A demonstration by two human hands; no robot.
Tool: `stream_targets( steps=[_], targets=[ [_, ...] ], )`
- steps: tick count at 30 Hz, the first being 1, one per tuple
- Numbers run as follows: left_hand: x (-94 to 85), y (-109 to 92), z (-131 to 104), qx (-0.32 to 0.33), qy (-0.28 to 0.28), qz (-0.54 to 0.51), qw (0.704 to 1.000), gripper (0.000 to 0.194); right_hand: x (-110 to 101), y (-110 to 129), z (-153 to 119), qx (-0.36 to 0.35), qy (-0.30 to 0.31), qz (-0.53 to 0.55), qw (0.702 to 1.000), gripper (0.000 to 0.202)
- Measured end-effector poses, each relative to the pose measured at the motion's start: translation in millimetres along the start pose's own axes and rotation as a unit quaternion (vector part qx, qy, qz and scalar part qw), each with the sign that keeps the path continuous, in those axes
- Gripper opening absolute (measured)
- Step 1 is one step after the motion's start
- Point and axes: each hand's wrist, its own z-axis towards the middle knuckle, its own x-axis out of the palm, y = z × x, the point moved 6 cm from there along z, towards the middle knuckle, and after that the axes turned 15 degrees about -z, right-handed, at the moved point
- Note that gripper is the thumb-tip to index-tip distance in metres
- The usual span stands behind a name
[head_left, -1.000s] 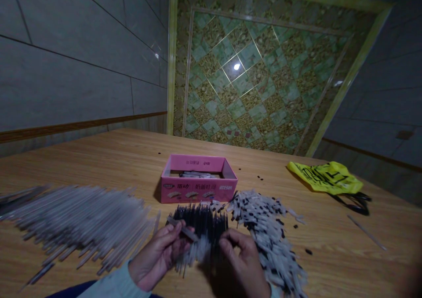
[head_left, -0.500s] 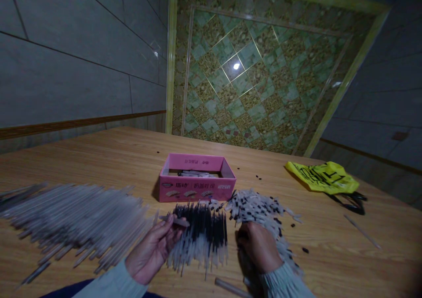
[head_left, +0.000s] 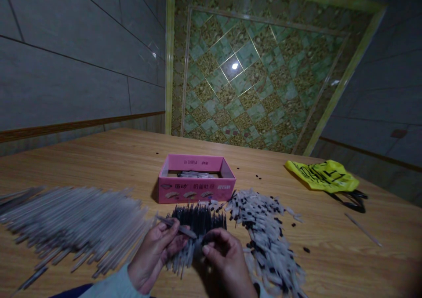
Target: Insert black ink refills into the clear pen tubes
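In the head view, the right hand (head_left: pixel 227 258) has left the heap of small clear and black pieces (head_left: pixel 272 238) where it was half a second ago and is back toward the middle, close to the left hand (head_left: pixel 156 254). The grey tube seen at the near edge then is now out of sight. The left hand has hardly moved, and the pink box (head_left: pixel 198 190) stands where it was.

The left hand is closed on a slim grey piece (head_left: pixel 180 229), pinched between thumb and fingers, its right end just beside the right hand's fingertips. The right hand's fingers are curled toward the thumb; whether they grip anything cannot be told. The two hands are near each other but apart, in front of a row of dark-ended sticks (head_left: pixel 201 214) that they partly hide. Long clear tubes (head_left: pixel 79 227) lie on the counter (head_left: pixel 132 157) to the left; the heap lies just right of the right hand.
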Motion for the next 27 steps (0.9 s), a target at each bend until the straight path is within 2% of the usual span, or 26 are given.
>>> stream_targets(
  steps=[16,27],
  targets=[
    [8.3,6.3,-4.9,-0.002,0.009,0.022,1.000,0.032,0.9,6.5,-3.1,0.025,-0.039,-0.073,0.996,0.015],
    [12.0,3.5,-7.4,0.024,-0.002,0.039,0.999,0.036,-1.7,11.3,-6.2,0.023,-0.063,-0.111,0.992,0.012]
  ],
)
